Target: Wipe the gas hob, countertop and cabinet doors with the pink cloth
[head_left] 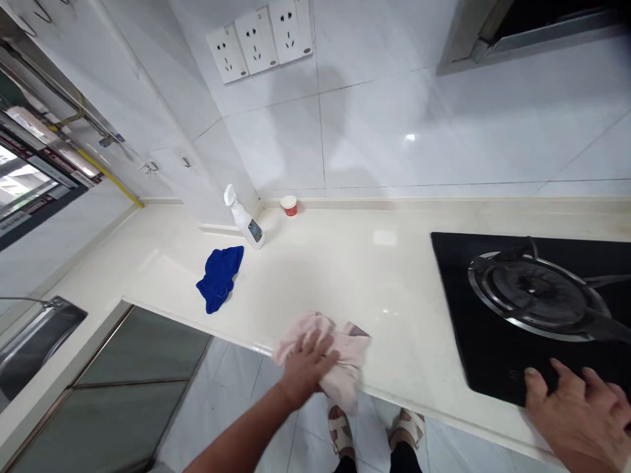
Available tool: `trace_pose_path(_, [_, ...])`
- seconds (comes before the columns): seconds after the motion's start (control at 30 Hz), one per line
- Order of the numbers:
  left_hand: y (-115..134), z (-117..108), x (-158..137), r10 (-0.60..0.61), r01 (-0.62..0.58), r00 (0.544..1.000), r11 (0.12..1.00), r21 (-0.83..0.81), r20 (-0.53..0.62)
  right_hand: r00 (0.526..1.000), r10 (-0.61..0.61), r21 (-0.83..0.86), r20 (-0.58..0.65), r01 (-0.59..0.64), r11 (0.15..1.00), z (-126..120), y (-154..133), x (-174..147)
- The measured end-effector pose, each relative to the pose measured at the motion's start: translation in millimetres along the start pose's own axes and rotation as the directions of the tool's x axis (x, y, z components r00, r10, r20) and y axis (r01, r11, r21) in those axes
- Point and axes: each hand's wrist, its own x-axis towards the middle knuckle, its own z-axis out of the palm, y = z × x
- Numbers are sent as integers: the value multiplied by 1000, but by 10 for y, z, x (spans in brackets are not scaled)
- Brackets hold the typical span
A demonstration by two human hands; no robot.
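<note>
My left hand [306, 371] lies on a pale pink cloth [348, 355] at the front edge of the white countertop [345, 263], its fingers spread over the fabric. Part of the cloth hangs over the edge and looks slightly blurred. My right hand [579, 410] rests at the near edge of the black gas hob [453, 295], fingers apart and nothing in them. To the left of the pink cloth lies a crumpled blue cloth [219, 276]. Behind that one stands a white spray bottle [245, 220].
A small red and white cup [289, 205] stands against the tiled wall. The hob's burner [537, 289] is at the right, below a range hood [557, 39]. A sink [39, 348] is at far left. Wall sockets [261, 41] are above, and sandalled feet [340, 430] below.
</note>
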Motion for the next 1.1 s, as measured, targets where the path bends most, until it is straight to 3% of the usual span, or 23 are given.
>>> trace_pose_path(0.07, [-455, -175, -226, -133, 127, 985, 990, 60, 106, 1000, 29, 44, 2, -29, 999, -9, -9, 7])
trace_pose_path(0.13, [-859, -377, -422, -324, 291, 920, 942, 166, 221, 999, 39, 70, -3, -39, 997, -18, -17, 10])
trace_pose_path(0.2, [-1146, -545, -568, -432, 383, 871, 895, 229, 231, 1000, 24, 75, -8, -23, 997, -29, -27, 3])
trace_pose_path(0.27, [-1274, -628, -649, -489, 431, 845, 862, 266, 216, 1000, 0, 89, -29, 3, 996, -51, -47, -10])
trace_pose_path(0.37, [-1173, -574, -647, -515, 449, 834, 842, 299, 199, 999, -22, 94, -42, 26, 995, -101, -96, -24])
trace_pose_path(0.47, [-826, -397, -498, -450, 392, 878, 872, 292, 163, 999, -16, 77, -40, 19, 997, -138, -149, -15])
trace_pose_path(0.63, [-25, -98, 16, -135, 121, 985, 984, 129, 109, 997, -36, 63, -69, 41, 997, -147, -179, 15])
trace_pose_path(0.73, [522, 54, 396, 32, -33, 999, 995, 95, 10, 997, -33, 67, -69, 37, 997, -159, -185, 22])
trace_pose_path(0.87, [1377, 239, 918, 167, -163, 982, 985, 58, -87, 998, -21, 123, -60, 28, 992, -176, -213, 22])
trace_pose_path(0.93, [1822, 330, 1144, 169, -166, 977, 985, 40, -128, 999, -16, 165, -37, 22, 986, -179, -220, 32])
trace_pose_path(1.0, [2199, 403, 1304, 87, -85, 982, 996, 18, -169, 1000, -13, 230, -1, 13, 973, -195, -197, 55])
trace_pose_path(1.1, [2493, 414, 1384, -53, 44, 985, 997, -56, -165, 998, -34, 367, 44, 15, 930, -290, -85, 80])
